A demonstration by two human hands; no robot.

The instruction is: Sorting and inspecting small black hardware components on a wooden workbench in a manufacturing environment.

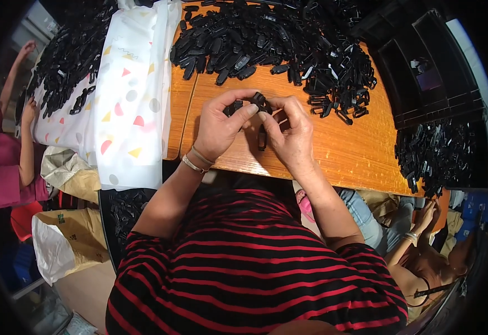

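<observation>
My left hand [220,124] and my right hand [293,134] meet over the near part of a wooden table [344,153]. Between their thumbs and fingers they pinch a small black plastic piece [260,102]. Another dark bit [234,107] shows inside the curl of my left fingers, partly hidden. Below the fingertips is a narrow black piece [262,139]; whether it lies on the wood or hangs from the held one I cannot tell. Beyond my hands spreads a large heap of similar small black pieces [244,42], oblong in shape.
A black crate [386,78] stands on its side at the right, with more black pieces [434,153] spilling before it. On the left, a patterned white cloth [129,111] covers another surface. Paper sacks [76,240] stand below it. Other people sit at both sides.
</observation>
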